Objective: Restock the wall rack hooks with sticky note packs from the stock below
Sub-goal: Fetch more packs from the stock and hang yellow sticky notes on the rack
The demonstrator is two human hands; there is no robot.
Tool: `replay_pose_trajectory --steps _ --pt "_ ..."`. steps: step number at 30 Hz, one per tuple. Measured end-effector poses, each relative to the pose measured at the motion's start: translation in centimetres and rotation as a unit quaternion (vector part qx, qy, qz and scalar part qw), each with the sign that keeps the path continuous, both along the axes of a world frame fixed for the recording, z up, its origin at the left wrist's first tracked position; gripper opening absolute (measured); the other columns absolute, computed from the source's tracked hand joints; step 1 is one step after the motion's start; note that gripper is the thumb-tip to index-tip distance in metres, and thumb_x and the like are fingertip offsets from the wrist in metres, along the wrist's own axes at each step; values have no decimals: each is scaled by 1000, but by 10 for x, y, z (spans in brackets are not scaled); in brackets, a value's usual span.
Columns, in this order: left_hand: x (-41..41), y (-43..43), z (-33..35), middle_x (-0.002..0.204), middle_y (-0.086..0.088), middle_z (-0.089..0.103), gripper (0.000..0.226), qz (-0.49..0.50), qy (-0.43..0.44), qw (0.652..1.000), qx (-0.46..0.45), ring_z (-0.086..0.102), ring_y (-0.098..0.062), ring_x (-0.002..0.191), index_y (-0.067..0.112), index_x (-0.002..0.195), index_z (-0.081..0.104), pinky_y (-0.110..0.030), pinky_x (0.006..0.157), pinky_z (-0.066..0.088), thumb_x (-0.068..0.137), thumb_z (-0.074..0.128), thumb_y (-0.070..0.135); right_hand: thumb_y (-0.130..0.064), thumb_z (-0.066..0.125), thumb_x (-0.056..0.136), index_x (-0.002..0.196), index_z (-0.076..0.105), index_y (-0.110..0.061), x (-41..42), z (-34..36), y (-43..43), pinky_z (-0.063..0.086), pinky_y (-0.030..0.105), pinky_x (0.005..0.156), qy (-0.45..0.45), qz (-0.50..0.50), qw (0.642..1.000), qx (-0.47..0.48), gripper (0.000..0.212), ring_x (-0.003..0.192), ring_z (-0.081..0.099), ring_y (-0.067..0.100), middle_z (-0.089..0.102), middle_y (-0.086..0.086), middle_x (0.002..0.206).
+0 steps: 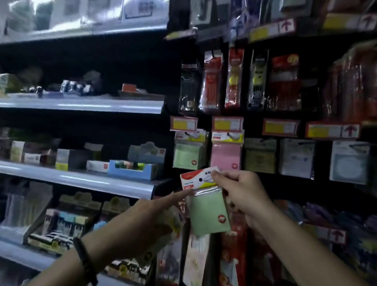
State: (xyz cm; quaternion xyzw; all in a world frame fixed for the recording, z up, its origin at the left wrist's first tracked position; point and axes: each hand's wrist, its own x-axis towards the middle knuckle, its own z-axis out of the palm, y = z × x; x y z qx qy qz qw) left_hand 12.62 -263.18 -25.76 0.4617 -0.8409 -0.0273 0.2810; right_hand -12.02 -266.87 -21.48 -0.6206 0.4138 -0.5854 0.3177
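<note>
Pack of green sticky notes (209,213) hangs at centre frame, just below the rack's hung packs (188,153). Right hand (244,196) pinches its header card (194,180) at the upper corner. Left hand (146,218) touches the card's lower edge with one straight finger, the rest curled round blurred spare packs (166,221). Judged light, film slippery, card bendable; best gripped beside the hang hole (200,179), leaving it unobstructed.

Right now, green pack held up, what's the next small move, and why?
Probably raise the pack so its header hole meets the hook above: the right hand pinches the header, and matching green packs hang there. The left hand holds a spare pack.
</note>
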Motion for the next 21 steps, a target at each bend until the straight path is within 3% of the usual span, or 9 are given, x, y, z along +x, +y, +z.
replay_pose_trajectory --steps 3,6,10,15,21 --pt "16 -18 20 128 10 69 109 11 12 1000 -8 72 -7 104 82 146 0 -39 87 66 98 73 18 -33 74 100 85 80 -16 15 19 -22 33 21 40 17 -28 999 -27 24 37 46 9 53 -3 46" --pt "27 -38 39 130 8 67 111 31 16 999 -17 70 -9 104 83 145 -3 -42 88 65 96 75 19 -33 73 101 87 80 -20 37 33 -44 39 21 48 -2 -49 997 -61 20 48 55 6 57 -16 43" --pt "38 -66 65 129 6 64 111 54 -4 998 -22 70 -13 100 79 148 -5 -43 85 66 96 73 19 -37 75 100 82 80 -22 60 41 -76 42 27 63 -41 -85 992 -82 24 58 54 8 55 -20 45" --pt "45 -88 87 136 0 61 111 74 -20 997 7 68 -18 107 71 154 -9 -41 88 64 98 70 16 -36 74 100 84 77 -21 77 54 -94 38 26 44 -88 -72 991 -65 22 46 49 14 54 -6 50" --pt "43 -109 96 128 -1 59 114 77 -35 996 1 67 -20 104 63 159 -9 -45 91 64 95 72 15 -26 70 102 92 81 -24 84 59 -109 39 28 49 -101 -104 987 -68 15 43 49 7 54 -16 41"
